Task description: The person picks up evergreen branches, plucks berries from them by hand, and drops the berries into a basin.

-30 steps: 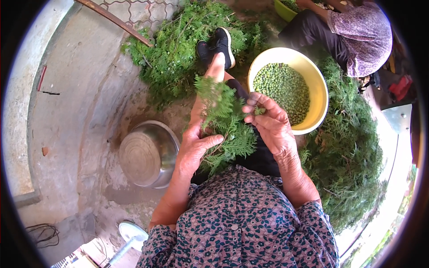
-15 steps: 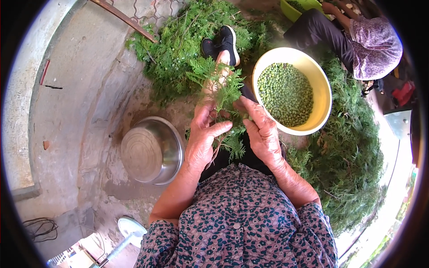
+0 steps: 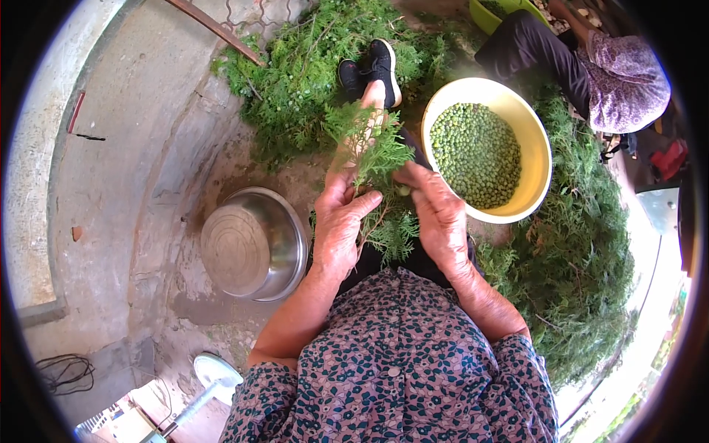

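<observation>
My left hand [image 3: 340,225] is closed around the stems of a leafy evergreen sprig [image 3: 380,156], its thumb pointing across toward the right. The feathery green tips fan out above the hand, over my lap and bare shin. Close by on the right, my right hand [image 3: 440,221] has its fingers curled in against the sprig. A small pale-green bit shows at those fingertips, too small to name. Just beyond the right hand stands a yellow tub [image 3: 535,162] partly filled with small round green cones or berries [image 3: 476,155].
An upturned steel basin [image 3: 236,247] lies on the ground to the left, near a concrete wall [image 3: 111,184]. Cut greenery [image 3: 295,81] is heaped around my black shoes, with another heap [image 3: 569,273] at right. A seated person [image 3: 624,81] is beside a lime-green container [image 3: 485,16].
My right hand has drawn slightly right and down, its fingers curling in more. My left hand still holds the sprig in nearly the same place.
</observation>
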Demonstrator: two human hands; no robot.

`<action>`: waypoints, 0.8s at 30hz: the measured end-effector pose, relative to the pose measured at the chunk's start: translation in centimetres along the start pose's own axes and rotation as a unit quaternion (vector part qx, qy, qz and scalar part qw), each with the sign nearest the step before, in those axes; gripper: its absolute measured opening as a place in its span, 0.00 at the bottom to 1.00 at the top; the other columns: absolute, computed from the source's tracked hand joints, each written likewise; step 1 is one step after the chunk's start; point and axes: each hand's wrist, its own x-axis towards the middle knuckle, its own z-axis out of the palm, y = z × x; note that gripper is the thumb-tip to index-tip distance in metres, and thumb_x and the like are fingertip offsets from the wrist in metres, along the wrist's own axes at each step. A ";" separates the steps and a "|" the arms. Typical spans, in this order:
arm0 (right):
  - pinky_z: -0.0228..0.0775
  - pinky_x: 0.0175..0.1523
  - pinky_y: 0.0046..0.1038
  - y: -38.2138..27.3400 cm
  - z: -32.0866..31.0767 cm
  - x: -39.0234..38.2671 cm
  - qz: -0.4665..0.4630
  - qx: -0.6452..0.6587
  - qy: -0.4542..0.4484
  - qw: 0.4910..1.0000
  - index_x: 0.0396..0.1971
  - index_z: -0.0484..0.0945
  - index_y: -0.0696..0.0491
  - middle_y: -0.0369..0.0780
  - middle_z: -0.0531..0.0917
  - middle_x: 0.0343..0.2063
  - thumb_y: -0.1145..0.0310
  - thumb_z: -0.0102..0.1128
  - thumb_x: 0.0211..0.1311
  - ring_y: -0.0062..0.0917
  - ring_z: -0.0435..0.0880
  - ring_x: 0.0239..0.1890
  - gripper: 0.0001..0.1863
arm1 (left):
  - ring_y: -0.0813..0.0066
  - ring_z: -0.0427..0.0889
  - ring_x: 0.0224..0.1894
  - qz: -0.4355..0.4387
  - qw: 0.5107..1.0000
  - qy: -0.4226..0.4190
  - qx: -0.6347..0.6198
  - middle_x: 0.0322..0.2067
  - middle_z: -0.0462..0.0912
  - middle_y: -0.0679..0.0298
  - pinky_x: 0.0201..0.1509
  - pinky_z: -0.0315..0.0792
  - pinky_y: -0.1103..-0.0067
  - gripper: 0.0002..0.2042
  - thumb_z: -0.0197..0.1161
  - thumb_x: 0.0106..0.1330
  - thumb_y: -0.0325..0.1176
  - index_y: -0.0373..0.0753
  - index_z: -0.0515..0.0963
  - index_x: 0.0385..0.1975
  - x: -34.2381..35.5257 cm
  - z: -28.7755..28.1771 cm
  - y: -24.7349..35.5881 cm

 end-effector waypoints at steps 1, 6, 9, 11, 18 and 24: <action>0.68 0.52 0.27 0.4 -0.3 0.6 -0.006 0.114 0.011 0.993 0.50 0.71 0.58 0.41 0.78 0.42 0.85 0.43 0.58 0.25 0.76 0.47 0.20 | 0.79 0.76 0.39 -0.001 1.000 0.004 -0.002 0.41 0.77 0.62 0.44 0.72 0.83 0.21 0.55 0.55 0.15 0.32 0.68 0.51 0.0 -0.4 -0.4; 0.72 0.44 0.19 -0.3 -2.1 1.3 0.235 0.307 0.100 0.917 0.43 0.75 0.60 0.38 0.78 0.33 0.83 0.49 0.58 0.19 0.78 0.33 0.13 | 0.77 0.78 0.35 -0.038 0.998 -0.008 -0.042 0.36 0.79 0.62 0.41 0.74 0.81 0.17 0.57 0.56 0.18 0.32 0.71 0.47 -0.1 -0.8 -0.1; 0.66 0.33 0.15 -0.3 -2.6 0.1 0.265 0.145 0.032 0.953 0.39 0.77 0.56 0.32 0.76 0.31 0.76 0.61 0.54 0.14 0.71 0.27 0.11 | 0.78 0.78 0.35 -0.029 0.999 0.001 -0.030 0.36 0.79 0.62 0.40 0.74 0.82 0.16 0.57 0.57 0.18 0.32 0.71 0.47 -0.2 -0.7 -0.2; 0.64 0.31 0.17 0.0 -1.4 -0.1 0.140 0.057 0.009 0.989 0.37 0.78 0.55 0.30 0.74 0.26 0.76 0.67 0.46 0.15 0.70 0.27 0.15 | 0.78 0.78 0.35 -0.024 1.000 0.007 -0.009 0.36 0.79 0.62 0.40 0.73 0.82 0.16 0.57 0.57 0.18 0.32 0.71 0.47 -0.3 -0.6 -0.2; 0.64 0.28 0.16 0.1 -1.6 0.0 0.177 0.117 0.069 0.975 0.31 0.77 0.54 0.32 0.77 0.24 0.78 0.62 0.50 0.15 0.71 0.24 0.07 | 0.81 0.76 0.37 -0.034 0.999 -0.033 0.010 0.38 0.78 0.63 0.40 0.71 0.85 0.22 0.57 0.56 0.17 0.30 0.66 0.53 -0.5 -1.1 -0.6; 0.56 0.21 0.14 -0.9 -3.4 1.5 0.318 0.348 0.071 0.879 0.35 0.75 0.54 0.31 0.73 0.19 0.73 0.55 0.60 0.13 0.66 0.17 0.05 | 0.79 0.77 0.34 -0.042 0.998 -0.036 -0.009 0.34 0.78 0.64 0.40 0.73 0.83 0.16 0.58 0.56 0.18 0.33 0.72 0.46 -0.8 -1.5 -0.4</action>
